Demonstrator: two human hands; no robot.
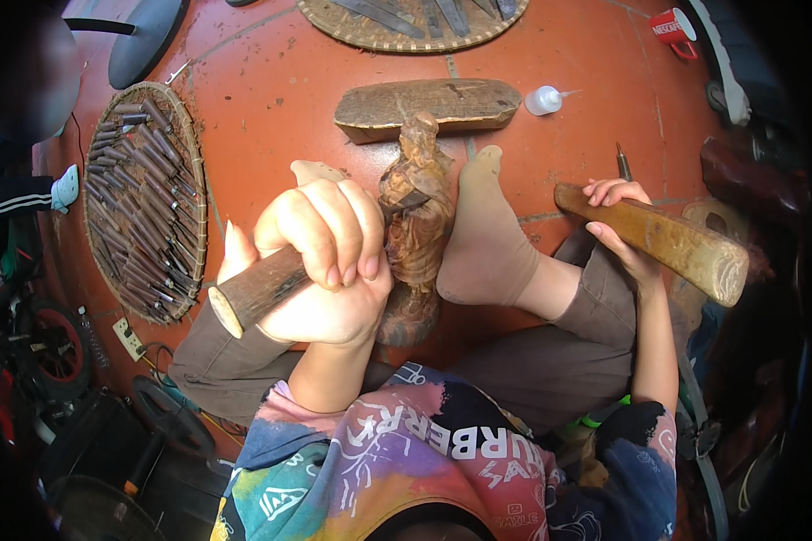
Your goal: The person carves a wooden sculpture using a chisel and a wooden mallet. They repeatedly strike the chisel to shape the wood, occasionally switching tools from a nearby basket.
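Centre frame, a carved wooden figure looks largely shaped, perhaps unsmoothed; left hand clenched round a chisel, right hand closed round a mallet.

Bright T-shirt, grey-brown trousers and thin beige socks on my remote feed.
I make out blotches of navy, pink, purple, orange and teal across the T-shirt, overlaid with bold white lettering and thin white line drawings. The left sleeve mixes blue, teal and pink; the right sleeve looks mostly dark blue to me, pinkish near its hem. The left hand and right hand are bare.
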